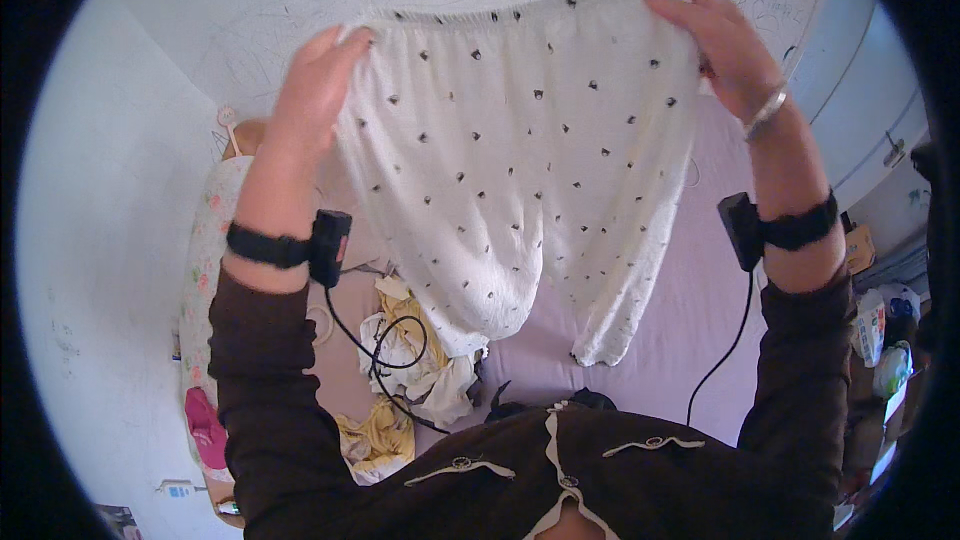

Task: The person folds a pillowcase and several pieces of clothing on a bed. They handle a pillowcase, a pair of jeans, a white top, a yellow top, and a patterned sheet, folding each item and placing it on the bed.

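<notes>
Lilac bed (690, 300) below, left hand (312, 90) and right hand (728, 45), fingers clamped on white spotted shorts (520, 180) waistband, held up mid-frame, crumpled clothes (410, 370) lower left.

Below me a bed with a pale lilac sheet (690, 310), crumpled yellow and white clothes (420, 370) heaped on it. Scribbled white wall (250, 10) ahead, floral pillow (205, 240) left, cluttered boxes (870, 330) right, daylight everywhere.

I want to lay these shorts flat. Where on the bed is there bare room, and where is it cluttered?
Both hands, left and right, hold up the white dotted shorts. The lilac bed sheet is bare below the right forearm, between the shorts' hem and the bed's right edge. It is crowded on the left: a heap of crumpled clothes beside the floral pillow.
</notes>
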The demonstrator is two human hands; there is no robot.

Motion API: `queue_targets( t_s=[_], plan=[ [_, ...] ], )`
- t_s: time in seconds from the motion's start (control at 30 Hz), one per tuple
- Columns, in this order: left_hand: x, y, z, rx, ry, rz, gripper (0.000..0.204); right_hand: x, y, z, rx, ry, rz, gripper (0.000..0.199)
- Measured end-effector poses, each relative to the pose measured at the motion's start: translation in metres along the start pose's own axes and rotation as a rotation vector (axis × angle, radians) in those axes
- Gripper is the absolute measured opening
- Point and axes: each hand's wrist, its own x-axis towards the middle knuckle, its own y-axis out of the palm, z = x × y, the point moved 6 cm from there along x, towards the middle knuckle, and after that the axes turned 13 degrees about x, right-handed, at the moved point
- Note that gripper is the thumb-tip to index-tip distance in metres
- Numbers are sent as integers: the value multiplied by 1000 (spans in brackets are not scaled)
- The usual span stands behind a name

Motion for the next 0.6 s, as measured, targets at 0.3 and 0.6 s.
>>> queue_targets(
  t_s=[0.3, 0.6],
  plan=[
    [-34, 78, 1, -591, -206, 167, 34, -28, 61, -40, 455, 207, -107, 24],
    [-52, 93, -57, -406, 336, 213, 37, -50, 118, 11, 479, -85, 254, 36]
  ],
)
